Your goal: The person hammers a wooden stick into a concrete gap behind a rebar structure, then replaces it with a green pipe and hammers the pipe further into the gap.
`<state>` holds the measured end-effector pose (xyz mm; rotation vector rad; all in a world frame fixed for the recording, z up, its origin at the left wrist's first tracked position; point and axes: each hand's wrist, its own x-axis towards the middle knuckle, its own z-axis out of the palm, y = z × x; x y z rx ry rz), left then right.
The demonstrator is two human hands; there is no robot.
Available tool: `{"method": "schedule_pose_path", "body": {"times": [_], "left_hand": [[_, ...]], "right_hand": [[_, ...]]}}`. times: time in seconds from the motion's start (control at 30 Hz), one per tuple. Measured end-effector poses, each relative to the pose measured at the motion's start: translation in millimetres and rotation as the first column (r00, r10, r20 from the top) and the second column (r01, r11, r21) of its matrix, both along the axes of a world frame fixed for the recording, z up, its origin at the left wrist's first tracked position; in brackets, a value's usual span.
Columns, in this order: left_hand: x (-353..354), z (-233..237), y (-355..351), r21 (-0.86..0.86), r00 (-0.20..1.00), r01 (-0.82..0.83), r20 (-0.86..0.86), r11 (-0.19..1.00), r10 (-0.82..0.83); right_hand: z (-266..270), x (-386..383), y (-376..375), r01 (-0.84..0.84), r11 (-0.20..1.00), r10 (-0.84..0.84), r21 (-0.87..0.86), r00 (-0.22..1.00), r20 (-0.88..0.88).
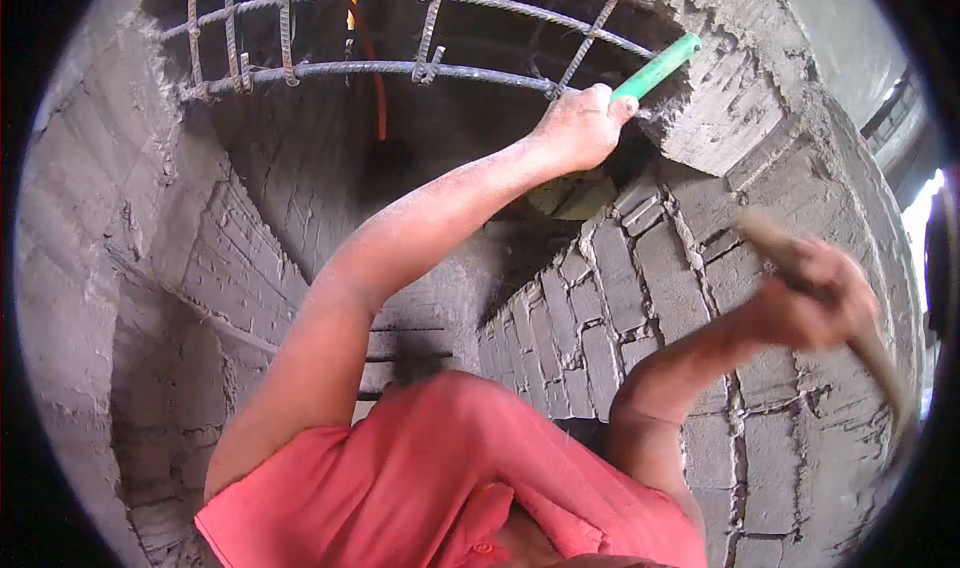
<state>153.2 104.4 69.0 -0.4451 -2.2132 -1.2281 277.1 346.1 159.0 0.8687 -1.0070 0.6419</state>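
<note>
My left hand (585,128) is closed around a green rod (657,66) that looks like a chisel. One end of the rod sticks up and right beside the broken concrete edge (725,118); its other end is hidden by my fist. My right hand (815,293), smeared by motion, grips a wooden handle (768,236), apparently a hammer's, at the right. The handle's lower part curves down to the right, and a head cannot be made out in the blur. Steel rebar (480,73) runs in bars just left of my left hand.
Rough brickwork (640,268) rises on the right, with plastered wall (80,218) on the left. Crossing rebar spans a dark opening above. An orange cable (380,108) hangs inside it. Bright light enters at the far right edge.
</note>
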Motion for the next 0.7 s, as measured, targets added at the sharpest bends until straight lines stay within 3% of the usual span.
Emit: {"method": "schedule_pose_path", "body": {"times": [0.03, 0.07, 0.17, 0.2, 0.23, 0.27, 0.3, 0.37, 0.4, 0.43, 0.47, 0.5, 0.53, 0.57, 0.6, 0.63, 0.67, 0.7], "left_hand": [[-2.0, -2.9, 2.0, 0.003, 1.000, -0.003, 0.005, 1.000, 0.003], [-6.0, -6.5, 4.5, 0.029, 1.000, 0.000, -0.019, 1.000, 0.001], [-8.7, -10.0, 6.4, 0.031, 0.999, 0.007, -0.033, 1.000, -0.006], [-7.0, -8.4, 5.8, 0.031, 1.000, 0.015, -0.022, 0.999, -0.014], [-5.3, -5.8, 4.0, 0.029, 1.000, 0.016, -0.013, 0.999, -0.016], [-2.5, -3.1, 2.7, 0.036, 0.999, 0.033, -0.004, 0.999, -0.033], [-2.2, -5.1, 2.0, 0.031, 0.999, 0.032, -0.010, 0.999, -0.032], [-13.6, -7.1, -0.8, -0.020, 0.999, -0.007, -0.044, 1.000, 0.006], [-12.7, -6.7, -0.9, -0.008, 0.999, 0.005, -0.040, 1.000, -0.005], [-4.2, -0.8, -2.9, -0.031, 0.999, 0.039, -0.005, 0.999, -0.039], [-5.1, -1.8, -3.6, -0.018, 0.998, 0.054, 0.007, 0.998, -0.054], [-7.6, -2.0, -3.9, -0.003, 0.997, 0.070, 0.015, 0.998, -0.070], [-9.2, -3.8, -2.8, -0.003, 0.997, 0.077, 0.024, 0.997, -0.077], [-10.2, -6.5, -0.9, 0.015, 0.996, 0.084, 0.016, 0.996, -0.085], [-12.0, -6.5, -0.5, 0.032, 0.996, 0.088, 0.002, 0.996, -0.088], [-13.1, -5.5, -0.9, 0.032, 0.996, 0.090, 0.002, 0.995, -0.090], [-11.8, -5.6, -0.5, 0.042, 0.996, 0.084, -0.006, 0.996, -0.084], [-9.3, -7.0, 1.8, 0.051, 0.996, 0.083, -0.013, 0.995, -0.083]], "right_hand": [[12.1, 13.6, 2.7, -0.445, 0.886, 0.449, -0.130, 0.893, 0.009], [13.4, 9.4, -0.5, -0.448, 0.885, 0.453, -0.126, 0.891, 0.013], [14.9, -0.6, -9.9, -0.120, 0.919, 0.070, -0.376, 0.987, -0.145], [-23.2, -62.6, -18.7, 0.168, 0.978, -0.185, -0.122, 0.973, -0.142], [-63.8, -82.0, -35.8, 0.169, 0.978, -0.187, -0.124, 0.971, -0.148], [-104.1, -88.4, -68.3, -0.065, 0.978, 0.166, -0.198, 0.817, 0.552], [-120.8, -88.7, -87.8, -0.179, 0.896, 0.432, -0.405, 0.146, 0.890], [-109.7, -55.9, -84.4, -0.109, 0.836, 0.548, -0.537, 0.198, 0.813], [-93.9, -37.3, -77.4, -0.209, 0.832, 0.555, -0.515, 0.310, 0.772], [-81.2, -27.1, -67.7, -0.127, 0.811, 0.561, -0.571, 0.443, 0.699], [-66.8, -19.8, -43.8, -0.224, 0.818, 0.551, -0.530, 0.570, 0.610], [-40.9, -8.6, -27.4, -0.137, 0.953, 0.250, -0.271, 0.861, 0.442], [-15.0, -1.3, 2.0, -0.158, 0.977, 0.187, -0.144, 0.958, 0.216], [12.4, 18.3, -4.4, 0.146, 0.964, -0.153, -0.221, 0.988, -0.015], [34.0, 33.2, 36.1, -0.145, 0.976, 0.120, -0.162, 0.981, -0.155], [46.7, 40.6, 76.5, -0.419, 0.906, 0.389, -0.063, 0.880, -0.273], [40.7, 34.5, 72.4, -0.414, 0.908, 0.382, -0.067, 0.883, -0.272], [23.4, 18.0, 56.2, -0.177, 0.934, 0.103, -0.311, 0.965, -0.241]]}}
